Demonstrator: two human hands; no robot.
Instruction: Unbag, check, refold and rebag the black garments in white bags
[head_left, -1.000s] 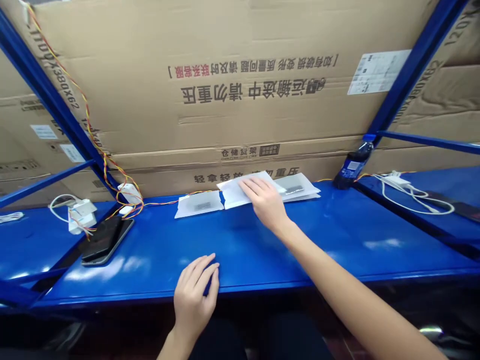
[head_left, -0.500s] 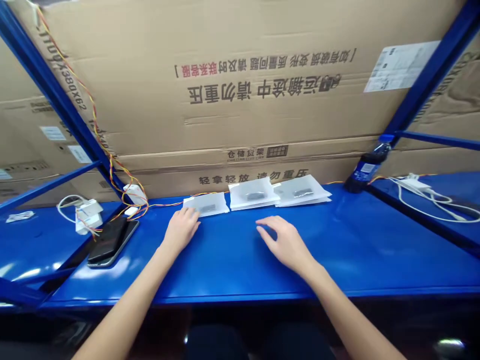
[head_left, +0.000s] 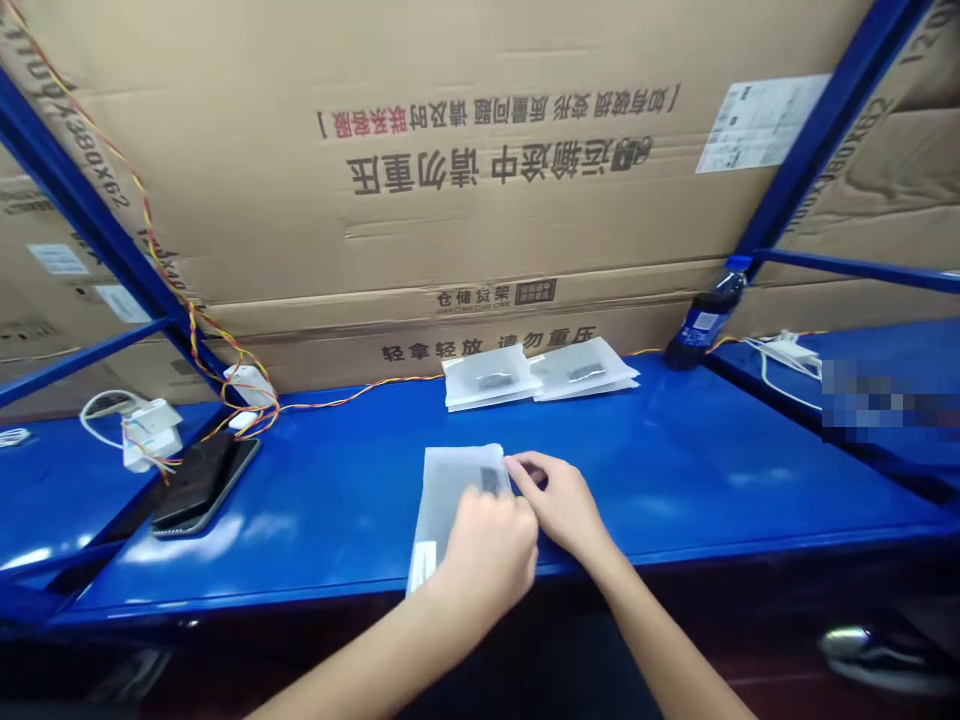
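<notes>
A translucent white plastic bag (head_left: pixel 448 490) with a small dark item inside is held above the front of the blue shelf (head_left: pixel 337 500). My left hand (head_left: pixel 491 545) is closed on the bag's right side, its knuckles hiding part of it. At the upper right corner, the thumb and forefinger of my right hand (head_left: pixel 562 500) pinch the bag's edge. Two small piles of similar bags lie further back: one pile (head_left: pixel 469 383) straight ahead and another pile (head_left: pixel 592 360) to its right.
On the left lie stacked dark phones (head_left: pixel 202 490) beside a white adapter (head_left: pixel 251 385) and twisted red-yellow wires (head_left: pixel 345 398). A dark drink bottle (head_left: pixel 705 315) leans at the right post. Large cardboard (head_left: pixel 412 240) stands behind; white cables (head_left: pixel 784 360) lie beyond the post.
My left hand has taken the leftmost bag from the back row and brought it nearer and to the right. My right hand has closed on its edge. The view has shifted slightly.
</notes>
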